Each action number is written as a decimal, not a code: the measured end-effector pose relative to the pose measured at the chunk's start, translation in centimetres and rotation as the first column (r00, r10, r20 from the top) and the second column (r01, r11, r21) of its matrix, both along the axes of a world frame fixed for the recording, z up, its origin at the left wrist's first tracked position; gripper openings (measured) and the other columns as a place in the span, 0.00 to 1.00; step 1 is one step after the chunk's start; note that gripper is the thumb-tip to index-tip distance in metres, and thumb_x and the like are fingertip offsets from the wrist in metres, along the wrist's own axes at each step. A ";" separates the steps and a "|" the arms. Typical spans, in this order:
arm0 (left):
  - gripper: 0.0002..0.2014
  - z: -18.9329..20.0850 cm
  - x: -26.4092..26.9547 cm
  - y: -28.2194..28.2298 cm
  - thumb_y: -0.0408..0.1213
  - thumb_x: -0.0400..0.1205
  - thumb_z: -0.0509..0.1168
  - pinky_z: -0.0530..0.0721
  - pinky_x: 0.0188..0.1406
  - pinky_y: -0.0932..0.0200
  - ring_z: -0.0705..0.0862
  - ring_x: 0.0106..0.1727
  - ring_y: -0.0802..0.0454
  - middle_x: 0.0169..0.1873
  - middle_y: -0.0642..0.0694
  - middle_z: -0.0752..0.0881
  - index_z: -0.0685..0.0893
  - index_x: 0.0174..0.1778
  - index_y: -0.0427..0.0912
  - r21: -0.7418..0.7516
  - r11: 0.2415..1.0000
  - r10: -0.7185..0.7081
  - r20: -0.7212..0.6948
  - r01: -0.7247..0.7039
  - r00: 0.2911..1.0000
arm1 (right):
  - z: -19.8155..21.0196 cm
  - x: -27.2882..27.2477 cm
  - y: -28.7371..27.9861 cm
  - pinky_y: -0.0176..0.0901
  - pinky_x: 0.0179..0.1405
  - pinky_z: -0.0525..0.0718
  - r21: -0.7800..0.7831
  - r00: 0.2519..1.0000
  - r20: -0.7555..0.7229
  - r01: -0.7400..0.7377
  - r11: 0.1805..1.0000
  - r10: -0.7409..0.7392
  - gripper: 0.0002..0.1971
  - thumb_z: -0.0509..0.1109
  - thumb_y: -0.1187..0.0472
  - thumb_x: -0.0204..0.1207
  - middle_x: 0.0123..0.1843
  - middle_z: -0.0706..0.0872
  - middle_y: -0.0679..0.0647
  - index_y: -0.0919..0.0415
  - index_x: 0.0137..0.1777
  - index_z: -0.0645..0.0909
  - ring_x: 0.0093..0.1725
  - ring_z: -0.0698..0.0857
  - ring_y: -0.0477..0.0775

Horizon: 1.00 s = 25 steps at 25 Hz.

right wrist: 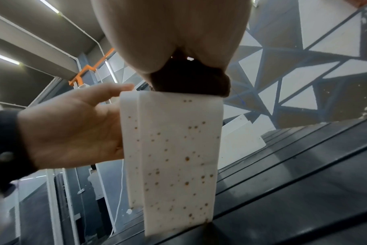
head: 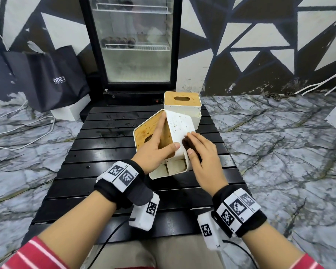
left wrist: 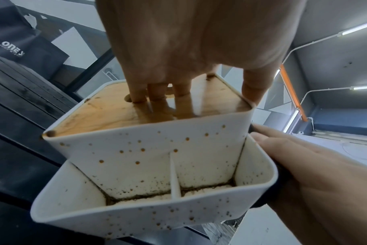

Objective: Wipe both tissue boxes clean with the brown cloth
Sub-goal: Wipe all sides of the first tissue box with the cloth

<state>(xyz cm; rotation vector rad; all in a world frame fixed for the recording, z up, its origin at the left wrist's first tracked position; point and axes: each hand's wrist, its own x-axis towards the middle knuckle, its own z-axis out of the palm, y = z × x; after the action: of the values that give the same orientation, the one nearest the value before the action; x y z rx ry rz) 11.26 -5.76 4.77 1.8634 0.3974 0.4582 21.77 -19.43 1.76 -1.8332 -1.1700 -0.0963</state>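
One white tissue box (head: 179, 125) with a wooden lid (head: 144, 133) is tipped on its side over the black slatted table (head: 105, 152), its brown-speckled wall facing up. My left hand (head: 169, 131) grips it, fingers on the lid and in its slot (left wrist: 136, 97), thumb on the white wall. My right hand (head: 191, 142) holds the brown cloth (head: 185, 143) and presses it against that speckled wall (right wrist: 178, 149); the cloth (right wrist: 191, 81) sits bunched under the palm. The box's open side pockets (left wrist: 172, 182) are grimy inside. The second tissue box (head: 181, 102) stands upright just behind.
A glass-door fridge (head: 134, 45) stands right behind the table. A black bag (head: 54, 78) and a white box (head: 70, 111) sit on the floor at the left, with white cables (head: 17, 133) trailing over the marble floor.
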 end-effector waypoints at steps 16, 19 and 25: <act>0.46 0.0 -1.0 -0.5 0.54 0.70 0.68 0.76 0.63 0.66 0.72 0.70 0.68 0.72 0.69 0.66 0.42 0.75 0.77 -0.028 0.998 -0.052 -0.004 0.052 0.999 | 1.7 0.2 1.3 0.35 0.71 0.55 -0.054 0.994 -0.069 0.081 0.995 -0.085 0.22 0.59 0.62 0.81 0.76 0.69 0.52 0.56 0.75 0.66 0.73 0.64 0.55; 0.46 0.4 -0.8 -0.3 0.50 0.73 0.66 0.79 0.61 0.67 0.74 0.66 0.71 0.71 0.68 0.67 0.40 0.77 0.75 0.011 0.998 -0.054 -0.014 0.054 0.998 | 2.7 0.2 2.4 0.33 0.71 0.53 -0.041 0.997 -0.035 0.064 0.997 -0.066 0.22 0.59 0.62 0.81 0.76 0.68 0.53 0.57 0.75 0.66 0.74 0.63 0.55; 0.44 0.6 -1.1 -0.7 0.50 0.73 0.65 0.79 0.67 0.54 0.75 0.68 0.61 0.76 0.60 0.66 0.40 0.73 0.80 0.040 0.997 -0.057 -0.078 0.060 0.995 | 3.0 0.9 2.7 0.33 0.70 0.53 -0.057 0.995 -0.029 0.091 0.994 -0.093 0.22 0.58 0.61 0.82 0.76 0.68 0.53 0.57 0.76 0.65 0.74 0.63 0.55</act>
<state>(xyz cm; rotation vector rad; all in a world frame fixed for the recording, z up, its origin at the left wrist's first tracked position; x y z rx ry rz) 10.12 -6.48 5.37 1.9326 0.3864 0.3589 22.69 -16.69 4.72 -1.9306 -1.0759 -0.0876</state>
